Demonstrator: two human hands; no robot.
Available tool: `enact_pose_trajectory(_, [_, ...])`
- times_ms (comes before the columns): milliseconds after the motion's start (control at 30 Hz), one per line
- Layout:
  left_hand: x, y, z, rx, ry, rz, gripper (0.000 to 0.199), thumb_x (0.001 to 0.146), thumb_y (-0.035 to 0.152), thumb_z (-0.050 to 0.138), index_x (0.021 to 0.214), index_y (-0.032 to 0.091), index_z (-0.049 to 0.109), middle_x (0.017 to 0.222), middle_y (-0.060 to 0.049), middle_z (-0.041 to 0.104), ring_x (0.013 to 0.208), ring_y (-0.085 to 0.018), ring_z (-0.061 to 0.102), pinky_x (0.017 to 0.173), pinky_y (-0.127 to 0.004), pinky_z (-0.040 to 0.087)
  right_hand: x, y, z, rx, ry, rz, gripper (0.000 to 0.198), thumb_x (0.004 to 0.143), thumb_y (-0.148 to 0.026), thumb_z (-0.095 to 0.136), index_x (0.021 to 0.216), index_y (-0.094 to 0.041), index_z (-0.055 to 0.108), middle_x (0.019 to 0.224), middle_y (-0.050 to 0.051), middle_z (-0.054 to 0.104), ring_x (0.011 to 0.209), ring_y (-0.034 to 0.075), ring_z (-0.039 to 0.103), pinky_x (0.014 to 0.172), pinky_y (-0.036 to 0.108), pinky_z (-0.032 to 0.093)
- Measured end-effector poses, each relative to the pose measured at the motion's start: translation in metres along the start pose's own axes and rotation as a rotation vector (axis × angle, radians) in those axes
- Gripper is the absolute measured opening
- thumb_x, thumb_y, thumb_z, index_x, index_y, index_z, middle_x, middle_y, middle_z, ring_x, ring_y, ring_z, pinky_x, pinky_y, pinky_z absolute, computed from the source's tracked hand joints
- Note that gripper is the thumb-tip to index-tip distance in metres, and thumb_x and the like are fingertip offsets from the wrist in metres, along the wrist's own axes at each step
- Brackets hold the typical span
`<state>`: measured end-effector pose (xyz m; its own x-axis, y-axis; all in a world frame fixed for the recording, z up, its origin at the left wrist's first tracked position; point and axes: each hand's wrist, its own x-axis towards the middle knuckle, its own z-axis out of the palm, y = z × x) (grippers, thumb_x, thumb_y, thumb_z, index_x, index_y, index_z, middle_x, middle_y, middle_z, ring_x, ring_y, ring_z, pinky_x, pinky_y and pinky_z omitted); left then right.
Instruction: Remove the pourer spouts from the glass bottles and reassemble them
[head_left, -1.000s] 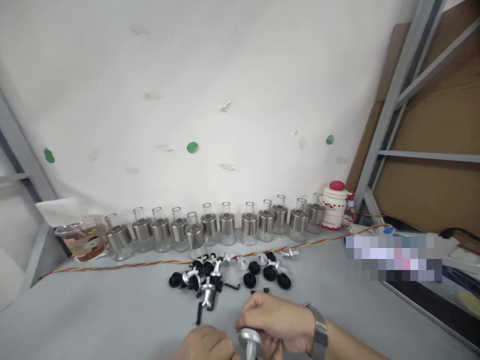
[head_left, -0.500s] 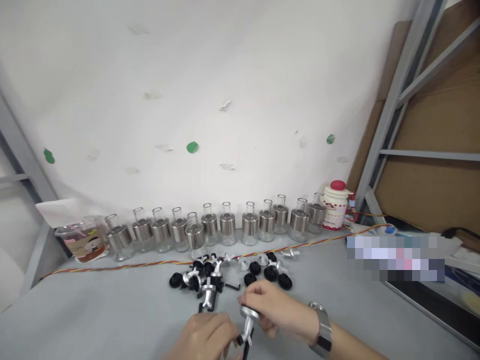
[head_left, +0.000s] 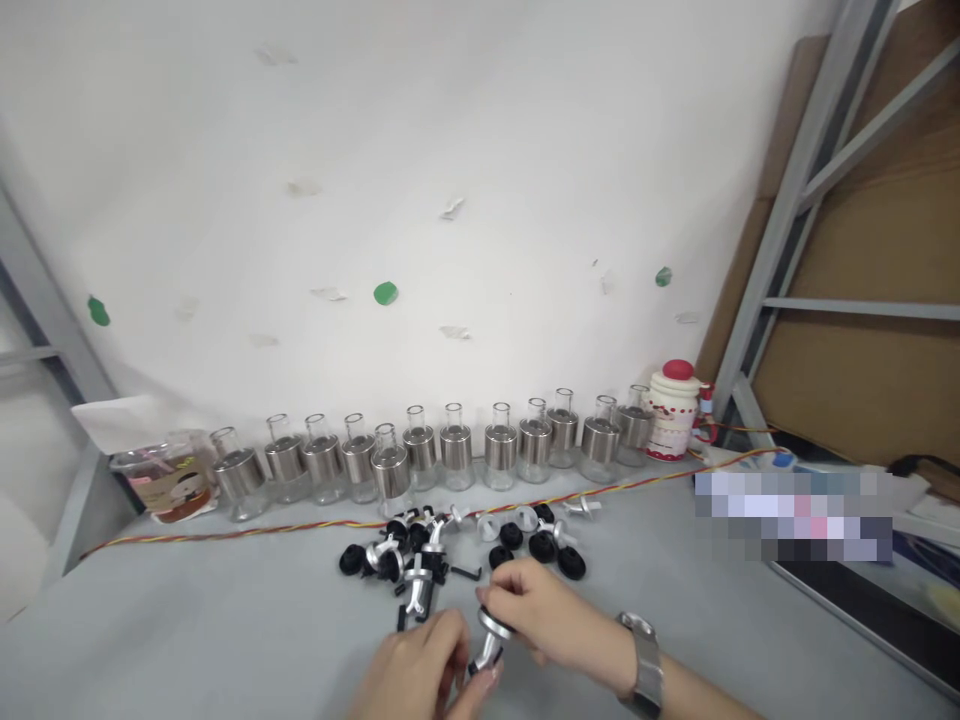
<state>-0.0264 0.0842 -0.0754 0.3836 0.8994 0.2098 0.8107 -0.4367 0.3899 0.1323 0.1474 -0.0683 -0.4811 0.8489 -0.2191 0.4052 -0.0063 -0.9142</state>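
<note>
My right hand (head_left: 532,610), with a metal watch on its wrist, pinches a silver pour spout (head_left: 489,632) at its dark stopper end. The spout slants down and left towards me. My left hand (head_left: 420,665) is closed around the lower, black-tipped end, its thumb below the tip; part of what its fingers grip is hidden. Just beyond my hands lies a cluster of silver-and-black pour spouts (head_left: 418,580). Several black rubber stoppers (head_left: 541,546) sit to the right of that cluster, and a small black bent piece (head_left: 466,572) lies between.
A row of glass bottles with steel collars (head_left: 391,467) lines the white wall. In front of them runs a twisted red-yellow wire (head_left: 300,527). At left stands a plastic cup (head_left: 171,485); at right, a cream jar with a red lid (head_left: 670,415) near the metal frame.
My left hand has moved in around the spout's tip, its thumb now under it. The dark strip hanging below the spout is now mostly hidden. My right hand keeps its hold.
</note>
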Motion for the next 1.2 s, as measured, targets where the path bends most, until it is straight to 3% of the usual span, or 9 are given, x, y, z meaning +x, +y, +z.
enact_pose_trajectory(133, [0.002,0.001,-0.007,0.049,0.017,0.125,0.017,0.082,0.023,0.039,0.066,0.020,0.045,0.059,0.002,0.056,0.050,-0.010,0.053,0.048,-0.016,0.039,-0.001,-0.003,0.003,-0.002,0.032,-0.031,0.024,0.075,-0.028,0.043,0.053,-0.019,0.037,0.039,-0.009,0.028,0.031,0.005,0.028,0.031,0.017,0.019])
enact_pose_trajectory(267, [0.000,0.001,-0.008,0.029,0.076,0.147,0.023,0.085,0.024,0.037,0.064,0.020,0.043,0.056,0.003,0.052,0.048,-0.009,0.049,0.047,-0.015,0.038,0.000,-0.003,0.004,-0.022,0.089,-0.097,0.024,0.071,-0.023,0.045,0.048,-0.018,0.038,0.040,-0.009,0.029,0.036,0.005,0.028,0.038,0.019,0.019])
enact_pose_trajectory(400, [-0.001,-0.002,-0.007,-0.020,0.102,0.217,0.027,0.087,0.023,0.032,0.061,0.021,0.040,0.055,0.004,0.050,0.047,-0.008,0.048,0.047,-0.015,0.038,0.007,-0.001,-0.015,-0.023,0.234,-0.144,0.025,0.064,-0.021,0.051,0.045,-0.017,0.036,0.043,-0.009,0.027,0.044,0.005,0.026,0.042,0.020,0.017])
enact_pose_trajectory(500, [0.002,-0.008,-0.007,-0.001,0.164,0.147,0.024,0.087,0.026,0.033,0.065,0.021,0.042,0.053,0.005,0.049,0.045,-0.008,0.047,0.045,-0.016,0.039,0.013,-0.003,-0.037,0.026,0.354,-0.116,0.025,0.068,-0.025,0.048,0.049,-0.019,0.032,0.044,-0.009,0.024,0.042,0.006,0.024,0.042,0.020,0.017])
enact_pose_trajectory(600, [0.013,-0.020,-0.005,0.106,0.236,0.032,0.011,0.085,0.024,0.040,0.081,0.020,0.050,0.070,0.001,0.058,0.062,-0.013,0.057,0.056,-0.022,0.046,0.015,-0.007,-0.048,0.103,0.392,-0.043,0.024,0.076,-0.033,0.036,0.055,-0.021,0.031,0.041,-0.010,0.020,0.035,0.006,0.020,0.037,0.020,0.016])
enact_pose_trajectory(733, [0.026,-0.036,-0.001,0.226,0.374,0.038,0.025,0.084,0.021,0.042,0.109,0.019,0.049,0.093,-0.007,0.056,0.086,-0.020,0.057,0.073,-0.035,0.048,0.018,-0.005,-0.036,0.164,0.339,0.034,0.027,0.080,-0.037,0.033,0.059,-0.021,0.037,0.038,-0.011,0.025,0.032,0.006,0.019,0.034,0.019,0.016])
enact_pose_trajectory(867, [0.022,-0.033,-0.008,0.284,0.430,0.188,0.040,0.083,0.024,0.045,0.122,0.016,0.038,0.104,-0.012,0.053,0.096,-0.022,0.052,0.080,-0.037,0.045,0.015,-0.001,-0.015,0.190,0.213,0.100,0.028,0.080,-0.039,0.039,0.060,-0.019,0.043,0.036,-0.009,0.032,0.029,0.006,0.024,0.032,0.019,0.018])
enact_pose_trajectory(1000, [0.012,-0.015,-0.014,0.308,0.277,0.375,0.031,0.081,0.031,0.050,0.108,0.016,0.049,0.097,-0.009,0.057,0.088,-0.021,0.055,0.075,-0.034,0.048,0.002,-0.007,-0.002,0.239,0.064,0.167,0.029,0.081,-0.042,0.038,0.061,-0.021,0.041,0.033,-0.011,0.028,0.026,0.006,0.020,0.029,0.018,0.018])
enact_pose_trajectory(1200, [0.010,-0.014,-0.006,0.436,0.252,0.367,0.008,0.083,0.019,0.045,0.084,0.017,0.052,0.070,-0.003,0.058,0.062,-0.020,0.056,0.049,-0.031,0.045,-0.006,-0.008,0.007,0.502,-0.112,0.194,0.035,0.077,-0.051,0.044,0.060,-0.021,0.034,0.036,-0.013,0.028,0.027,0.003,0.016,0.029,0.016,0.020])
